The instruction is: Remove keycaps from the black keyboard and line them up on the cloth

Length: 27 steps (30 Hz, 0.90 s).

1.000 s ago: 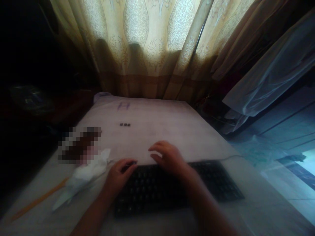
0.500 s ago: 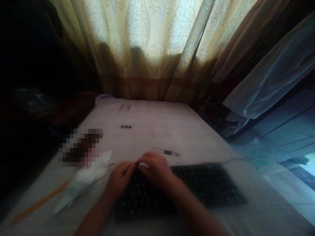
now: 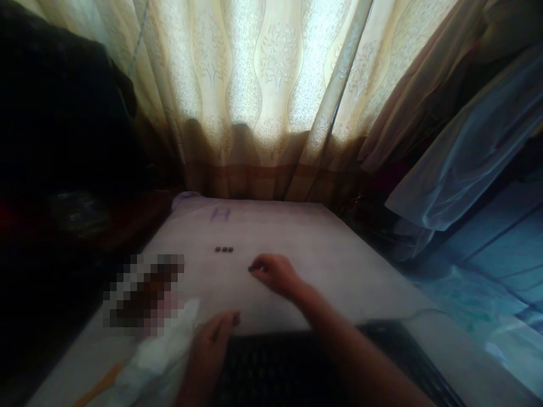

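A black keyboard (image 3: 271, 362) lies at the near side of the pale table (image 3: 305, 237), partly under my forearms. My right hand (image 3: 274, 273) is over the middle of the table, its fingertips pinched on a small dark piece (image 3: 251, 268), perhaps a keycap. Left of it, three small dark pieces (image 3: 224, 249) sit in a short row. My left hand (image 3: 218, 333) is at the keyboard's upper left corner, fingers closed; what they hold, if anything, is too blurred to name.
White crumpled cloth or paper (image 3: 163, 345) and an orange stick (image 3: 99, 385) lie at the left, beside a pixelated patch. A cable (image 3: 424, 312) runs behind the keyboard. Curtains (image 3: 278, 85) hang beyond the table, and hanging fabric (image 3: 462, 152) is at the right.
My right hand has moved away from my left hand and forward over the table, with the small dark piece at its fingertips. The camera view has tilted up.
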Available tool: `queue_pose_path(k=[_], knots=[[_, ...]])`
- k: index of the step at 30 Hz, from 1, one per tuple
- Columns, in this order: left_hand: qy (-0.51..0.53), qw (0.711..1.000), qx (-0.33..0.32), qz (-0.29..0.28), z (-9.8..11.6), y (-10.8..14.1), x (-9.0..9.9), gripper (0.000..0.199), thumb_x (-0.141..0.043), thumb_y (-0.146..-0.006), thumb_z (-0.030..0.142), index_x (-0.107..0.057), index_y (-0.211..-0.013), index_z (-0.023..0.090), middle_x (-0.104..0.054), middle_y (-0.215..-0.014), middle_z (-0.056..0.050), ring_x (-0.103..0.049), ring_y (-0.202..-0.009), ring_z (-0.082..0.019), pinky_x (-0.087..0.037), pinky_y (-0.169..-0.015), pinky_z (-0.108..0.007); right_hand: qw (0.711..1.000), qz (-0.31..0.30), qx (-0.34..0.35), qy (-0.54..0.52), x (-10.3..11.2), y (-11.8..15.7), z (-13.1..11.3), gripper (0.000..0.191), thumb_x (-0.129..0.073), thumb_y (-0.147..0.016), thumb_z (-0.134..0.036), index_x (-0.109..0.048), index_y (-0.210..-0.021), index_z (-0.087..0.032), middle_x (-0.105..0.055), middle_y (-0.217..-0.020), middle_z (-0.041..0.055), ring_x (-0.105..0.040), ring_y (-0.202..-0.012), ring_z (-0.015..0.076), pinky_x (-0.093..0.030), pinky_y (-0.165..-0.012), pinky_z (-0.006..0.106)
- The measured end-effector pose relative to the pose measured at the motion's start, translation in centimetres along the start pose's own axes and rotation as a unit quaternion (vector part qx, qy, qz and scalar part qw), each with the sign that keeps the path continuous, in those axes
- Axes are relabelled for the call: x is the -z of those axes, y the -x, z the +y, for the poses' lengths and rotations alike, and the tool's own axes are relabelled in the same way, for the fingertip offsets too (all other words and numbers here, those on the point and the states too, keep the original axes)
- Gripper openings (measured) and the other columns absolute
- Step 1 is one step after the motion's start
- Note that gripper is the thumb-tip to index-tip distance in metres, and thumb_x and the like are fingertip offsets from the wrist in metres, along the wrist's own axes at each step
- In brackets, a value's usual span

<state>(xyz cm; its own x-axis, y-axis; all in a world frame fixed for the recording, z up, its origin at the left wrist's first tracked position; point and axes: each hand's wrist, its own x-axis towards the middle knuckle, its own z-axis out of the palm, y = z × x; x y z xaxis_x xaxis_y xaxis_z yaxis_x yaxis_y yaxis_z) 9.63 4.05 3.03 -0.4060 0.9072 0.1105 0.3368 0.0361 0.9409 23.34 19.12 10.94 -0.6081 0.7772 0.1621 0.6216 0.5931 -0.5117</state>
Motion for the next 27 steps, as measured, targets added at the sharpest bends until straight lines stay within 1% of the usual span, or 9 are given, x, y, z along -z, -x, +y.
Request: queue_pose_path(k=[3,5,9,14,17,22,25,27], knots=[[0.015,1.0,0.004,0.0,-0.7,0.0,-0.2,0.046,-0.044,-0.081,0.057,-0.072,-0.087,0.021,-0.074,-0.086,-0.007,-0.069,-0.083,-0.024,-0.055,-0.079,-0.036,0.999,0.001,-0.024,0.031,-1.3,-4.6,1.2,0.013,-0.063,-0.076,-0.022,-0.071,-0.086,-0.019,-0.072,-0.087,0.0054,-0.065,-0.082,0.0175,-0.044,-0.07,0.026],[0.025,1.0,0.008,0.003,-1.1,0.0,-0.3,0.047,-0.044,-0.08,0.058,-0.072,-0.086,0.022,-0.074,-0.085,-0.007,-0.07,-0.082,-0.023,-0.056,-0.078,-0.035,0.998,-0.001,-0.034,0.048,-2.5,-6.9,1.9,0.015,-0.063,-0.076,-0.022,-0.071,-0.087,-0.019,-0.072,-0.089,0.0065,-0.064,-0.084,0.0187,-0.044,-0.072,0.027],[0.043,0.999,0.026,0.01,-1.3,0.0,-0.3,0.049,-0.043,-0.08,0.061,-0.073,-0.084,0.022,-0.074,-0.084,-0.007,-0.07,-0.08,-0.023,-0.056,-0.076,-0.034,0.996,-0.014,-0.049,0.073,-4.5,-9.9,2.9,0.018,-0.061,-0.076,-0.022,-0.071,-0.091,-0.018,-0.072,-0.092,0.0076,-0.064,-0.087,0.0193,-0.043,-0.071,0.026],[0.045,0.998,0.039,0.003,-0.9,0.0,-0.2,0.049,-0.042,-0.081,0.06,-0.073,-0.085,0.022,-0.074,-0.085,-0.007,-0.069,-0.081,-0.023,-0.055,-0.078,-0.034,0.993,-0.041,-0.059,0.097,-5.8,-11.5,3.8,0.02,-0.062,-0.075,-0.025,-0.071,-0.092,-0.019,-0.071,-0.095,0.0077,-0.063,-0.089,0.0194,-0.042,-0.071,0.025],[0.041,0.998,0.043,0.009,-0.6,0.0,-0.3,0.05,-0.041,-0.08,0.06,-0.073,-0.082,0.021,-0.073,-0.083,-0.007,-0.068,-0.079,-0.023,-0.055,-0.077,-0.034,0.99,-0.055,-0.065,0.11,-6.2,-12.0,4.0,0.021,-0.061,-0.076,-0.027,-0.071,-0.094,-0.02,-0.071,-0.097,0.0065,-0.063,-0.091,0.0189,-0.042,-0.072,0.024],[0.046,0.998,0.048,0.022,0.3,0.3,-0.5,0.048,-0.041,-0.081,0.058,-0.072,-0.081,0.022,-0.073,-0.082,-0.006,-0.068,-0.078,-0.022,-0.054,-0.076,-0.033,0.988,-0.075,-0.058,0.126,-6.5,-12.5,3.5,0.022,-0.062,-0.076,-0.03,-0.07,-0.095,-0.023,-0.07,-0.099,0.005,-0.062,-0.093,0.0188,-0.042,-0.071,0.024],[0.047,0.997,0.043,0.031,0.7,0.5,-0.5,0.045,-0.042,-0.082,0.056,-0.072,-0.081,0.022,-0.073,-0.081,-0.005,-0.067,-0.078,-0.021,-0.053,-0.075,-0.032,0.986,-0.078,-0.05,0.136,-6.5,-12.6,3.1,0.022,-0.061,-0.076,-0.028,-0.07,-0.095,-0.023,-0.07,-0.1,0.0059,-0.062,-0.094,0.0194,-0.042,-0.073,0.025],[0.046,0.998,0.039,0.032,0.5,0.5,-0.5,0.045,-0.042,-0.082,0.056,-0.072,-0.08,0.022,-0.073,-0.079,-0.005,-0.067,-0.077,-0.021,-0.053,-0.074,-0.031,0.985,-0.082,-0.044,0.143,-6.6,-12.7,2.9,0.022,-0.06,-0.076,-0.026,-0.07,-0.095,-0.024,-0.07,-0.101,0.0061,-0.062,-0.095,0.0196,-0.042,-0.074,0.025]])
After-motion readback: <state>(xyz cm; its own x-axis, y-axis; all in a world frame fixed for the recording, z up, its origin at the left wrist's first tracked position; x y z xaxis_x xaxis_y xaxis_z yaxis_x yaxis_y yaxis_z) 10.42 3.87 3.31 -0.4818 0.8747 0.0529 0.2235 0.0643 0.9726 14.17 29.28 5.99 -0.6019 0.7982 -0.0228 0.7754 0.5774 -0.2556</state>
